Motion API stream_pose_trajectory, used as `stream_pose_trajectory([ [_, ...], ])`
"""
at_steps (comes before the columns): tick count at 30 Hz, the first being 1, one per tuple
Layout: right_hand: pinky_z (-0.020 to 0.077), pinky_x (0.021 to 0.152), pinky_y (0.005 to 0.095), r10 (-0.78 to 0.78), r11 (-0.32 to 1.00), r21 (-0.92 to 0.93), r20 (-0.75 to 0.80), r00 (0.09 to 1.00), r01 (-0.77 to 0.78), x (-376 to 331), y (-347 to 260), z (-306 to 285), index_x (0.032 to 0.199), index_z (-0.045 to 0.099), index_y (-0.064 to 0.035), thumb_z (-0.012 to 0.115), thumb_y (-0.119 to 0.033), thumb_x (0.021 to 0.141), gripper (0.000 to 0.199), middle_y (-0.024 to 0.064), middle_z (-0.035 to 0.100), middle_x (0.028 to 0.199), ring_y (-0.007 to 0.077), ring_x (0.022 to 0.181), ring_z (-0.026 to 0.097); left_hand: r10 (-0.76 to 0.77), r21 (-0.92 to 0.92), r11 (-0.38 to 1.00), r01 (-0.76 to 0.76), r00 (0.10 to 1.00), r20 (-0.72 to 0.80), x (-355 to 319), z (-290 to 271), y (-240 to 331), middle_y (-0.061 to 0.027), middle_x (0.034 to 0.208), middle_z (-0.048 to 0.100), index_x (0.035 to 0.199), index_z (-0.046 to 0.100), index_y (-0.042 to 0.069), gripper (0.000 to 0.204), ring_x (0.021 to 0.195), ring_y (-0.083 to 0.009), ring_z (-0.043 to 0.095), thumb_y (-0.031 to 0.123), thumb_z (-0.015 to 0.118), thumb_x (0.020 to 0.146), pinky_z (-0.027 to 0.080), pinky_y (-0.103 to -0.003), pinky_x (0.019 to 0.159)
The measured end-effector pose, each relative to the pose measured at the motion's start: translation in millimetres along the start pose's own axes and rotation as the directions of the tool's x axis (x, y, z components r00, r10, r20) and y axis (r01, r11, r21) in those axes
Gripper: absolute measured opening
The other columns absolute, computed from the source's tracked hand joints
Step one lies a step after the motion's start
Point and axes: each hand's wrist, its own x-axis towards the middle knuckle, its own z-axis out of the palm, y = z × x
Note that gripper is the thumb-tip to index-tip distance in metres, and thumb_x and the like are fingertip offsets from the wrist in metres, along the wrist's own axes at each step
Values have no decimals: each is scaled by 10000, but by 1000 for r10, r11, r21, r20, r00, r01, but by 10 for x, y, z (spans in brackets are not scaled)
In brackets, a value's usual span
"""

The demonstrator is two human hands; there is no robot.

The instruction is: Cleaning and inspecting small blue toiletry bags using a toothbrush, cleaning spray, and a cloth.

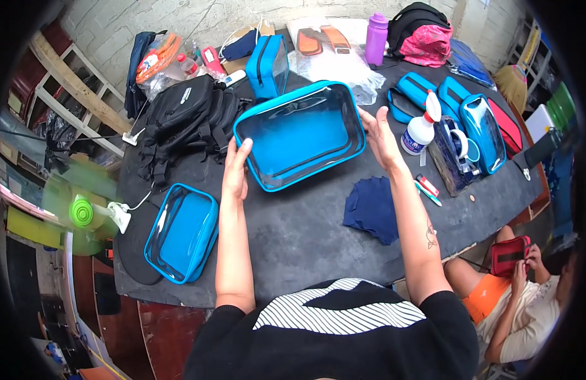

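Note:
A blue-trimmed clear vinyl pouch (299, 136) is tilted up over the middle of the table, its see-through side facing me. My left hand (238, 170) grips its left side, thumb on the front edge and fingers partly hidden behind. My right hand (383, 138) is at the other side, thumb raised away and fingers stretched out, the fingertips at the pouch's edge. Near the table's left front lies a second blue clear pouch (187, 234). Under my right forearm is a folded dark navy cloth (371, 209).
On the black table (293, 244) are a black backpack (182, 114), a blue case (268, 66), a white spray bottle (419, 133), a purple bottle (376, 41) and several blue pouches (484, 133). A green fan (81, 211) stands left. Another person holds a red pouch (509, 255) at right.

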Motion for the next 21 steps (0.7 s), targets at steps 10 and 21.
stream_pose_trajectory([
  [10,419,911,344,27,992,-123,94,995,-15,116,136,15,1371,469,-61,201,-739,897,869,126,559,1247,207,1064,543,334,241,943,-231,623,-708,-1079,-884,821,-80,1297,526,1293,525,79,610,1181,-256,474,506,557,858,368,-431,953],
  [21,374,961,507,-393,229,-838,-545,741,-495,1130,740,-1087,1217,517,-46,663,-186,787,476,167,531,1170,352,1177,478,89,152,980,131,394,-915,-2492,-2243,690,-140,1454,393,1445,309,-7,862,1295,-299,418,616,500,880,313,-399,1086],
])
